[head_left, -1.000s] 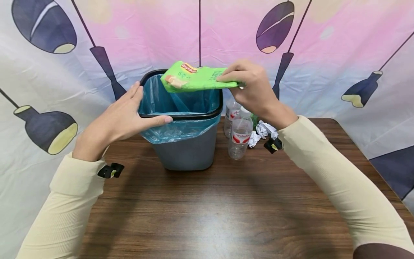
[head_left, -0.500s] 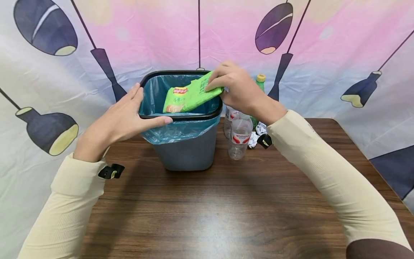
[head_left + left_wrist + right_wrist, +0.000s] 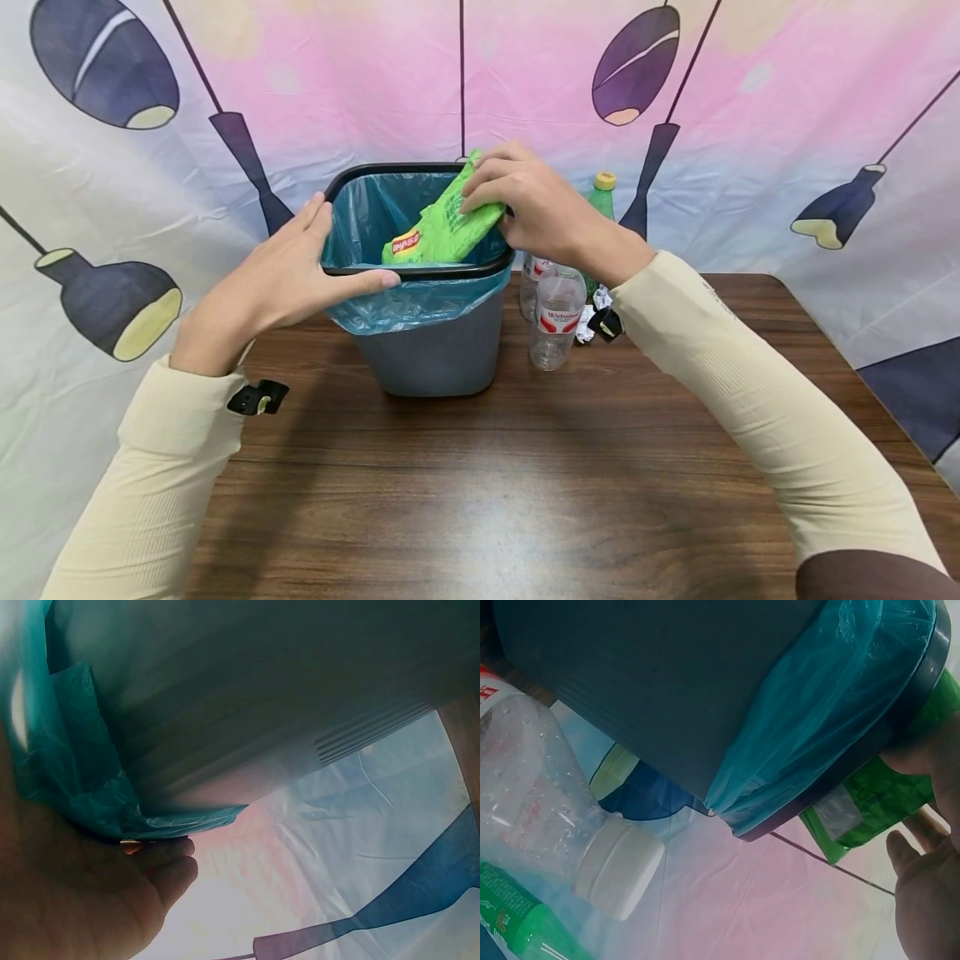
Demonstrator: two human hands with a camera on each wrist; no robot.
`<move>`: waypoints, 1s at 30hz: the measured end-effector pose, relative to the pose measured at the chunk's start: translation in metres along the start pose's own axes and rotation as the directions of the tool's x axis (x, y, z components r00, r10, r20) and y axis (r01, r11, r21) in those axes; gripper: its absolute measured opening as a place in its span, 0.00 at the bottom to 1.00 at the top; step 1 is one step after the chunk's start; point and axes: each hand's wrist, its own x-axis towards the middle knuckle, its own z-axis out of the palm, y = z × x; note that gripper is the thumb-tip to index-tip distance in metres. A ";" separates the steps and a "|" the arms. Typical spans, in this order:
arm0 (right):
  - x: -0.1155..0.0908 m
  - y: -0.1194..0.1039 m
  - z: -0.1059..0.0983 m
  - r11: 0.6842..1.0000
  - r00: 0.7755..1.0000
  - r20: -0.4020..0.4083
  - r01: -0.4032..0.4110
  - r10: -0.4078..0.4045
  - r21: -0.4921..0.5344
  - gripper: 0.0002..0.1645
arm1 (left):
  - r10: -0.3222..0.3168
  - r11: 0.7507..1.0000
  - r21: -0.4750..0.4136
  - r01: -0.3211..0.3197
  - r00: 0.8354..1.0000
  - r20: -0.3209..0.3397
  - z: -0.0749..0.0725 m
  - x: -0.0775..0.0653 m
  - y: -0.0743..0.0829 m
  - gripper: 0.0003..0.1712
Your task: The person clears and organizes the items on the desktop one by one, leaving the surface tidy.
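A grey trash bin [image 3: 431,362] with a black rim and a blue plastic liner [image 3: 420,304] stands on the table. At its left corner my left hand [image 3: 281,262] rests along the rim, fingers extended and thumb lying over the front edge. My right hand [image 3: 547,204] pinches one end of a green Lay's chip bag [image 3: 442,229] at the right side of the opening. The bag slants down to the left, its logo end inside the bin and partly hidden by the front rim. In the right wrist view, the bag's silver-patched end [image 3: 836,814] sticks out past the rim.
Right of the bin stand clear plastic bottles [image 3: 557,333] with red-and-white labels. Behind them is a green bottle [image 3: 602,196] with a yellow cap. Crumpled white paper [image 3: 586,323] lies beside them, partly covered by the right wrist. A printed curtain [image 3: 795,125] hangs behind the table [image 3: 420,483].
My right hand has moved left and tipped the chip bag from nearly level above the bin to slanting down into it. The left hand has stayed on the rim.
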 end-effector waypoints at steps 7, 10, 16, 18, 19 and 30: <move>-0.001 -0.003 0.000 0.998 0.997 0.051 -0.056 0.055 0.026 0.20 | -0.006 1.000 0.002 0.006 1.000 0.022 0.000 0.001 0.001 0.73; -0.002 -0.004 -0.001 0.995 0.993 0.075 -0.092 0.090 0.030 0.21 | -0.007 1.000 -0.001 0.007 1.000 0.025 0.000 0.001 0.001 0.73; -0.005 -0.003 -0.003 0.993 0.991 0.070 -0.114 0.110 0.044 0.21 | -0.001 1.000 -0.002 0.001 1.000 0.021 0.000 0.001 0.002 0.73; -0.006 -0.001 -0.003 0.992 0.992 0.058 -0.113 0.110 0.052 0.20 | 0.000 1.000 -0.002 0.000 1.000 0.022 0.000 0.001 0.002 0.73; -0.007 -0.001 -0.004 0.991 0.992 0.055 -0.118 0.114 0.056 0.20 | 0.000 1.000 -0.003 0.000 1.000 0.023 0.000 0.001 0.002 0.73; -0.015 0.006 -0.012 0.990 0.993 0.011 -0.117 0.116 0.077 0.20 | 0.005 1.000 -0.005 -0.005 1.000 0.015 0.000 0.001 0.001 0.72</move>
